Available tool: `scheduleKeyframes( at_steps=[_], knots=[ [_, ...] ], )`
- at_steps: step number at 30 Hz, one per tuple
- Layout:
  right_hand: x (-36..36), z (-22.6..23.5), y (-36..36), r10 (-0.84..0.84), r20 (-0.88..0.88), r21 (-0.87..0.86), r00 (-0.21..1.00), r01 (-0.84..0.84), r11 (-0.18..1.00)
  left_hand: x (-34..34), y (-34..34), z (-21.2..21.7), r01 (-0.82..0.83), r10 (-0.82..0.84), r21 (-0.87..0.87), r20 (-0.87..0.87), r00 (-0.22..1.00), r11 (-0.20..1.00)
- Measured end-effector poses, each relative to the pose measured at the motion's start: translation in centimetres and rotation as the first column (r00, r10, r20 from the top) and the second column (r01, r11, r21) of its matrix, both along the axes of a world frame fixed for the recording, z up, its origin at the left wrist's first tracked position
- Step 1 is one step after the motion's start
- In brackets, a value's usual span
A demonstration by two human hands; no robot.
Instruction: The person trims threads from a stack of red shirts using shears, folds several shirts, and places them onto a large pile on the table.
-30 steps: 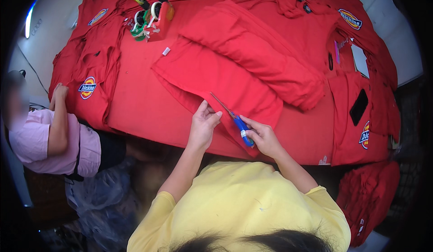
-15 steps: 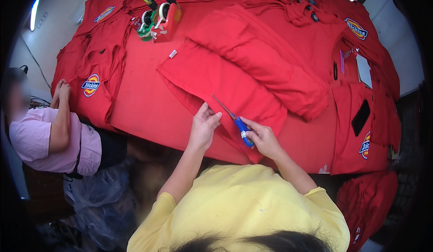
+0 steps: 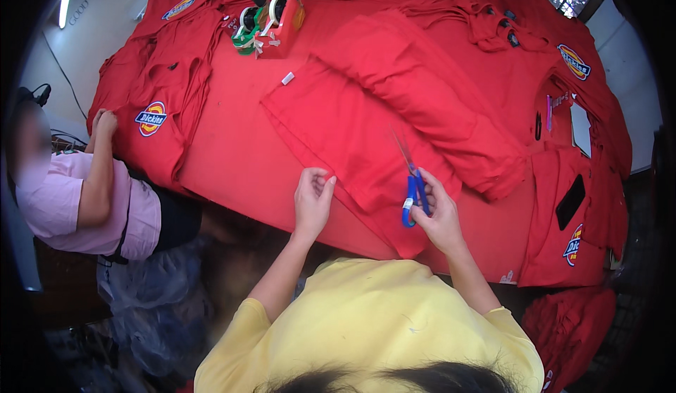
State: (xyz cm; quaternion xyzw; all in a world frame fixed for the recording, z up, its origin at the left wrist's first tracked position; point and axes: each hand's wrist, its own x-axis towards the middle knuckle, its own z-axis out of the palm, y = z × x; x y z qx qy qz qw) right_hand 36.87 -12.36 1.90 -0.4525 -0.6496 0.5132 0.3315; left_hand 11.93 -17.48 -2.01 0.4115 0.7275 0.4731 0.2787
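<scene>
My right hand [image 3: 438, 213] grips a pair of blue-handled scissors [image 3: 411, 199], the blades pointing away from me over a red garment [image 3: 373, 136]. The garment lies partly folded on the red table, with a small white label [image 3: 287, 78] at its far left corner. At its near left edge is my left hand [image 3: 313, 199], closed, thumb against the bent fingers. Whatever it pinches, if anything, is too small to make out.
Tape dispensers [image 3: 278, 27] with pens stand at the back. Stacks of red garments with badges [image 3: 151, 118] line the table [image 3: 239, 157]. A black phone [image 3: 570, 202] lies on the right stack. A person in a pink shirt [image 3: 95, 199] is at the left.
The scissors have moved right, away from my left hand, and now stand more upright with their handles spread. My left hand's fingers have curled in. The whole view has shifted slightly.
</scene>
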Motion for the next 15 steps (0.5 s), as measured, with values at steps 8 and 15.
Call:
scheduleKeyframes(
  at_steps=[8,15],
  knots=[
    [0.3,-0.8,-3.7,0.1,0.527,0.232,0.844,-0.256,0.939,2.2,2.6,-0.5,0.597,-0.431,0.012,-0.682,0.591,0.802],
    [7.1,0.7,-7.3,0.271,0.406,-0.242,0.873,-0.184,0.953,-4.1,-0.7,4.0,0.747,-0.912,-0.582,0.02,0.409,0.322]
  ],
)
